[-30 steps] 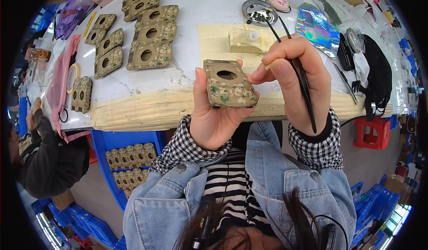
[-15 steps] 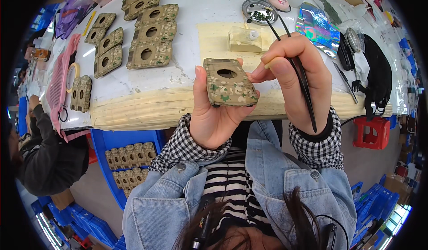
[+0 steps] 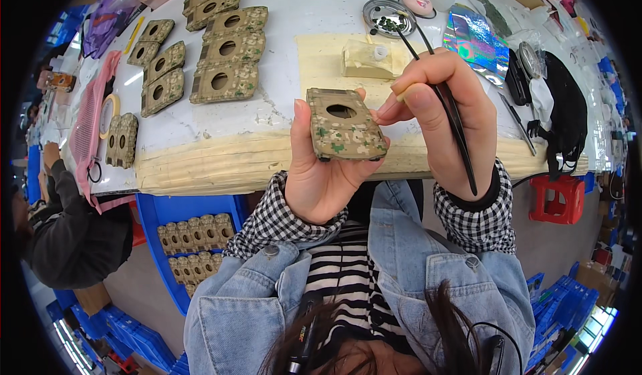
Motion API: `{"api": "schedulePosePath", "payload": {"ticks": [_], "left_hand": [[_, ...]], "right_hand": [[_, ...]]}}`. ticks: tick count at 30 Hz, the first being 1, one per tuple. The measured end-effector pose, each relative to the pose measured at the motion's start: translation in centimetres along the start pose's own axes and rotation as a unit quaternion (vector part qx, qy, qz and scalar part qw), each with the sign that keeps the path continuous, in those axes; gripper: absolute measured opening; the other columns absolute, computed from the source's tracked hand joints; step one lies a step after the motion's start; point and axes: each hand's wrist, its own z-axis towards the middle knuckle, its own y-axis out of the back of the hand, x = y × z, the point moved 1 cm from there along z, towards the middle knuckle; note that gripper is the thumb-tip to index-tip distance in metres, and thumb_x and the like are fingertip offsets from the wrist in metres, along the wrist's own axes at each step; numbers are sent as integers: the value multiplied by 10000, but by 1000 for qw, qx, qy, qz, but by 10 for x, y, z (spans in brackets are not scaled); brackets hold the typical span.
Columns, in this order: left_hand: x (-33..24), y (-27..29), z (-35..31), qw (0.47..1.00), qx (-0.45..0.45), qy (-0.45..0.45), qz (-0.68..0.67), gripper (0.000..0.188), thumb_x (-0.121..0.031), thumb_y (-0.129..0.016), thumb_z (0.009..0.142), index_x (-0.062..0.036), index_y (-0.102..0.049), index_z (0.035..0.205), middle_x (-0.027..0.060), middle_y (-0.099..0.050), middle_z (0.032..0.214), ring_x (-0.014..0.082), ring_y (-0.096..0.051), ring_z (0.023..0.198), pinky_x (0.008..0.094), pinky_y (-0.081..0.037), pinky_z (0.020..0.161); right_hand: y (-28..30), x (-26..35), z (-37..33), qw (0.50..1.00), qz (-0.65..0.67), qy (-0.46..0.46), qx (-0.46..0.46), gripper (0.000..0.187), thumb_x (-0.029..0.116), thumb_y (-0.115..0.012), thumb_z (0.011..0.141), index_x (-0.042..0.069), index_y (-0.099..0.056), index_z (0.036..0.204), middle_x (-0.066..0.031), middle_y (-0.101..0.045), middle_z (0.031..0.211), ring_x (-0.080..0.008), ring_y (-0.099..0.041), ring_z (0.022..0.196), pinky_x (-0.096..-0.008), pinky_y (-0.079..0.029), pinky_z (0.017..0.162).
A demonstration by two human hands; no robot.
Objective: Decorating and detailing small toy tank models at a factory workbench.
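Observation:
My left hand is closed around a camouflage-painted toy tank hull, thumb on its left side and fingers beneath. The hull is held above the table's front edge, its round hole facing up. Black tweezers run through my right hand, their two prongs pointing away from me past the knuckles. The right thumb and index finger are bent close together by a small yellowish bit at the fingertip. Another right fingertip reaches the hull's right edge. Beyond the hull lies a tape-wrapped block with a small whitish cap on it.
Several more camouflage hulls stand in rows at the left. A round metal dish with small dark green parts sits at the back, near a shiny holographic pouch. Below the table edge is a blue bin of hulls. Another person sits left.
Hardly anything differs: the hull and my right hand with the tweezers have shifted very slightly. Both grips stay the same.

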Motion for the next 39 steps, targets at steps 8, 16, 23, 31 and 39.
{"api": "schedulePosePath", "payload": {"ticks": [8, 16, 23, 31, 39], "left_hand": [[0, 1, 0, 1000, 7, -2, 0, 656, -597, -296, 917, -96, -363, 1336, 167, -539, 1212, 324, -589, 1053, 384, -539, 872], [0, 2, 2, 999, 1, 22, -42, 682, -589, -316, 917, -54, -335, 1339, 181, -539, 1183, 328, -586, 1049, 375, -534, 884], [-3, 5, 6, 983, 43, 82, -158, 877, -511, -539, 867, 32, -100, 1396, 151, -424, 1175, 247, -534, 977, 320, -534, 890], [-2, 1, 5, 970, 49, 97, -220, 886, -465, -574, 864, 4, -63, 1415, 124, -430, 1146, 208, -539, 956, 284, -556, 841], [-2, 1, 2, 968, 52, 97, -225, 891, -462, -584, 858, -6, -63, 1419, 123, -425, 1145, 203, -534, 949, 284, -552, 848]], "right_hand": [[0, 0, 0, 1000, 4, -6, 6, 89, 73, -530, 923, -14, -525, 942, -43, -557, 847, -82, -580, 729, -214, -509, 666], [6, -5, 5, 994, 70, -7, -81, 134, 118, -512, 941, -15, -523, 954, -52, -589, 772, -96, -612, 717, -216, -515, 651], [29, -40, 33, 917, -315, 186, -159, 69, 60, -648, 824, 17, -596, 837, -60, -580, 720, -143, -529, 603, -276, -411, 543], [21, -46, 39, 867, -438, 213, -105, 99, 37, -685, 743, 38, -612, 809, -68, -598, 743, -233, -547, 702, -322, -435, 621], [21, -45, 37, 862, -454, 214, -77, 130, 64, -686, 751, 45, -640, 871, -68, -611, 740, -244, -550, 729, -335, -438, 656]]}}
